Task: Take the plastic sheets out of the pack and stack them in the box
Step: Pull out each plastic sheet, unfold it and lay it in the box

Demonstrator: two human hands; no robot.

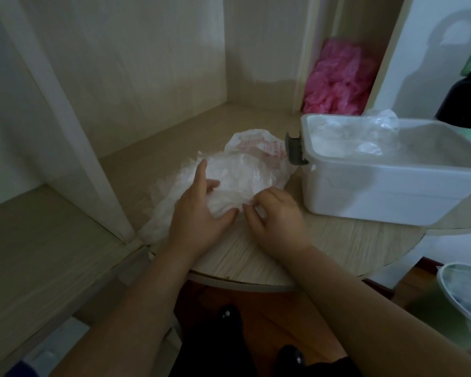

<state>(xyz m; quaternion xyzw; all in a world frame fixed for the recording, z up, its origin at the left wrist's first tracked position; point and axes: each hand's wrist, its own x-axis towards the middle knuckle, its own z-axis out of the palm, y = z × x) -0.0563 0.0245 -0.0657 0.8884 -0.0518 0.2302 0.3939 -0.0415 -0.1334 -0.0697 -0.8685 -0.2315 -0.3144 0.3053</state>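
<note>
Wood-grain laminate forms the pale surface (256,257), which runs from a cupboard recess on the left to a rounded front edge. Left of centre on it lies a crumpled heap of thin whitish plastic sheets (237,172). The pack (259,145), a white bag with red print, lies at the heap's far side, touching it and just beside the box.

The left hand (199,216) rests on the heap with its fingers (201,172) straight and spread, index stretched forward, gripping nothing. Just to its right, the right hand (278,216) has its fingers curled and seems to pinch a fold of the sheets at the heap's near edge, though the film there is too pale and blurred to be sure.

Farther right stands the box (386,191), a white tub open on top with a grey latch (295,148) on its left end. Clear crumpled plastic (365,131) lies inside, towards the far end. Behind the box, a bunch of pink plastic (337,77) sits in a niche. At the lower right, a lined green bin (430,308) stands on the wooden floor (269,308).
</note>
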